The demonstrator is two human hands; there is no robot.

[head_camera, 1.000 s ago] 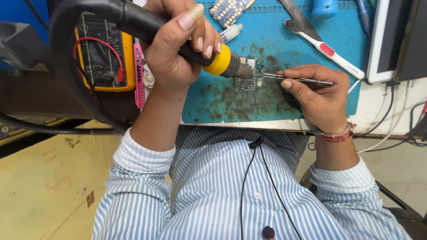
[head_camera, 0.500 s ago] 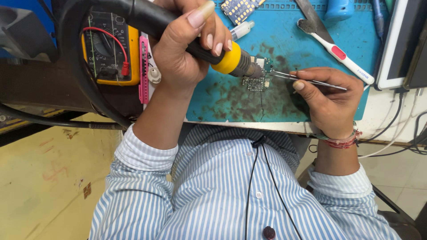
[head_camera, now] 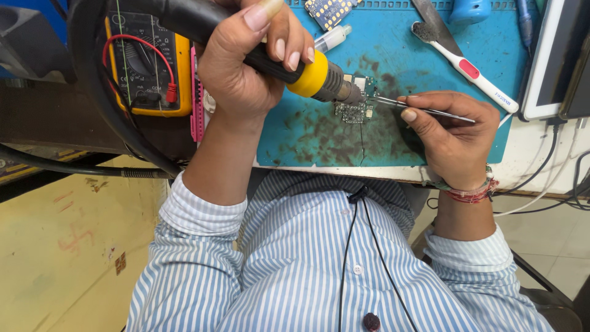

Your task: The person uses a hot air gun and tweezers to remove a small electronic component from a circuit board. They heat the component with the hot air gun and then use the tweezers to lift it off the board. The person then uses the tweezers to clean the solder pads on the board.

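My left hand (head_camera: 246,67) grips a black hot-air tool with a yellow collar (head_camera: 310,75); its metal nozzle points down at a small circuit board (head_camera: 353,109) lying on the stained blue work mat (head_camera: 319,138). My right hand (head_camera: 452,132) pinches thin metal tweezers (head_camera: 424,109), whose tips touch the right edge of the board. The two tools meet over the board from opposite sides.
A yellow multimeter (head_camera: 150,61) with red and black leads lies left of the mat, a pink strip beside it. A white and red toothbrush (head_camera: 470,67), a small blue keypad board (head_camera: 329,9) and a white tablet edge (head_camera: 550,61) sit at the back. A thick black hose (head_camera: 92,92) loops at left.
Both hands and the board sit slightly lower and further right in view, mostly from head movement. The nozzle stays over the board and the tweezers stay at its edge.
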